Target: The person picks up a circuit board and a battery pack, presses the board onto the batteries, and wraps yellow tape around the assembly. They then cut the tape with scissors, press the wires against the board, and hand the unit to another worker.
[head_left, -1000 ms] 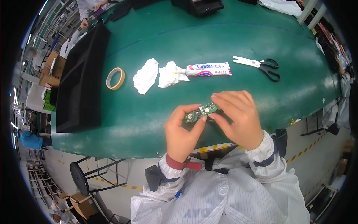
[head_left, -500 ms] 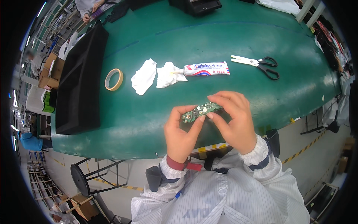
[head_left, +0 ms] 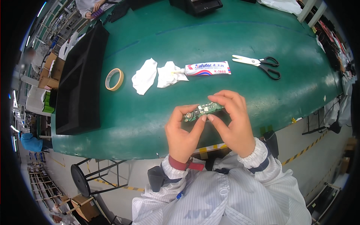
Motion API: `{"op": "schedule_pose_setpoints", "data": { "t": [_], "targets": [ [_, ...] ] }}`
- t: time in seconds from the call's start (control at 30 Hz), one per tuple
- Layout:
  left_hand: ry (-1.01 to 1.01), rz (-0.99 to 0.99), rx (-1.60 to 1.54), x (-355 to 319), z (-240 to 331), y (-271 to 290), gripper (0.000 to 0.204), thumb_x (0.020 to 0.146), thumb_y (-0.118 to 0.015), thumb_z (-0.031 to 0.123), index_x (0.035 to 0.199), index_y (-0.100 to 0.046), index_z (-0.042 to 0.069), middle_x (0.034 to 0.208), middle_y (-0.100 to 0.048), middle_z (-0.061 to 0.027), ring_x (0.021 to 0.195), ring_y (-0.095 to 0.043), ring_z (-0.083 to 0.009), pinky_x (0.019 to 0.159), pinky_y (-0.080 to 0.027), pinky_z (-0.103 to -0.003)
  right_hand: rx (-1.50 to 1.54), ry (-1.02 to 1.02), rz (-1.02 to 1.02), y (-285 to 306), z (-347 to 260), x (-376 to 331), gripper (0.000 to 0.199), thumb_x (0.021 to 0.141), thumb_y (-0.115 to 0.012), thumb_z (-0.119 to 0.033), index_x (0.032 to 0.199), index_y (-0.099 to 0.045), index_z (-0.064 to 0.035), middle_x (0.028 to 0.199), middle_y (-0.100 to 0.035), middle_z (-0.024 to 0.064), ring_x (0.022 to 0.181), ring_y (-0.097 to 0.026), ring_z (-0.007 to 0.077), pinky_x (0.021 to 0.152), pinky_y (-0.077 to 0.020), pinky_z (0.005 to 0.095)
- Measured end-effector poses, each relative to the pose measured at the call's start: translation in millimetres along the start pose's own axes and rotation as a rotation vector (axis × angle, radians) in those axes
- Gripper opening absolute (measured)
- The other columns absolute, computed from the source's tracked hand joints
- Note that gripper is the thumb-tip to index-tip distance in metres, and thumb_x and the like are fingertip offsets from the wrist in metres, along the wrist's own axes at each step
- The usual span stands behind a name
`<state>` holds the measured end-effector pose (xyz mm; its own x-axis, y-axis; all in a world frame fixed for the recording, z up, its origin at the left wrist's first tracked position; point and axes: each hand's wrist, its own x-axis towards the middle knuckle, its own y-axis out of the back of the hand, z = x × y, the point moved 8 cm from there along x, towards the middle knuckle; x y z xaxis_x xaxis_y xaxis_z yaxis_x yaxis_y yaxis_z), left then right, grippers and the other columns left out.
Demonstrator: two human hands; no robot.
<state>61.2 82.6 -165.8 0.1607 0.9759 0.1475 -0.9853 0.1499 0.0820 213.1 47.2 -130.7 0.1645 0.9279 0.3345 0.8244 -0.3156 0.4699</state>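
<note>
A small green circuit board (head_left: 204, 110) is held above the near part of the green table (head_left: 150, 120). Thumb and fingers of my left hand (head_left: 182, 131) pinch its left end, near a round metal part. My right hand (head_left: 234, 122) grips the right end between thumb and fingertips. Beyond my hands lies a white glue tube (head_left: 208, 69) with red and blue marks, its nozzle resting on a crumpled white tissue (head_left: 168, 77). A second white tissue (head_left: 144, 77) is beside that one.
Black-handled scissors (head_left: 262, 64) lie partly spread to the right. On the left are a roll of yellowish tape (head_left: 114, 79) and a long black compartmented tray (head_left: 80, 82). Another person's hand (head_left: 98, 5) shows at the far left. A black stool (head_left: 80, 180) stands below the table's left edge.
My right hand has shifted very slightly to the left, and its fingers have changed position a little. The circuit board stays between both hands.
</note>
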Motion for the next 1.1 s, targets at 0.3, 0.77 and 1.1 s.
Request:
{"op": "schedule_pose_setpoints", "data": {
  "t": [0.3, 0.77, 1.1],
  "targets": [
    [-0.016, 0.046, -0.028, 0.1, -2.0, 2.4, 0.024, 0.082, -0.074, 0.003, 0.103, -0.062, -0.001, 0.103, -0.070, -0.0119, 0.096, -0.065, -0.0180, 0.086, -0.049, -0.030, 0.007, -0.016, -0.014, 0.8, 1.4, 1.3, 0.039, 0.077, -0.072, -0.005, 0.115, -0.065, -0.0102, 0.118, -0.058, 0.0072, 0.111, -0.050, 0.0298, 0.097, -0.0368, 0.0401],
    [-0.003, -0.047, -0.015, -1.7, -0.2, 1.7, 0.025, 0.085, -0.069, -0.004, 0.107, -0.059, -0.002, 0.113, -0.066, -0.0126, 0.105, -0.060, -0.0165, 0.093, -0.047, -0.030, 0.006, -0.067, -0.027, 1.8, 2.2, 4.9, 0.034, 0.074, -0.074, -0.005, 0.107, -0.067, -0.0106, 0.110, -0.059, 0.0058, 0.104, -0.052, 0.0282, 0.089, -0.0383, 0.0392],
    [-0.047, -0.037, 0.011, 0.7, 2.2, 6.6, 0.023, 0.085, -0.071, 0.001, 0.106, -0.065, -0.001, 0.108, -0.071, -0.0124, 0.096, -0.066, -0.0183, 0.086, -0.050, -0.030, 0.002, -0.056, -0.024, 2.8, 1.4, 4.6, 0.033, 0.075, -0.074, -0.005, 0.107, -0.067, -0.0101, 0.109, -0.060, 0.0062, 0.104, -0.052, 0.0287, 0.089, -0.0393, 0.0389]
  ]
}}
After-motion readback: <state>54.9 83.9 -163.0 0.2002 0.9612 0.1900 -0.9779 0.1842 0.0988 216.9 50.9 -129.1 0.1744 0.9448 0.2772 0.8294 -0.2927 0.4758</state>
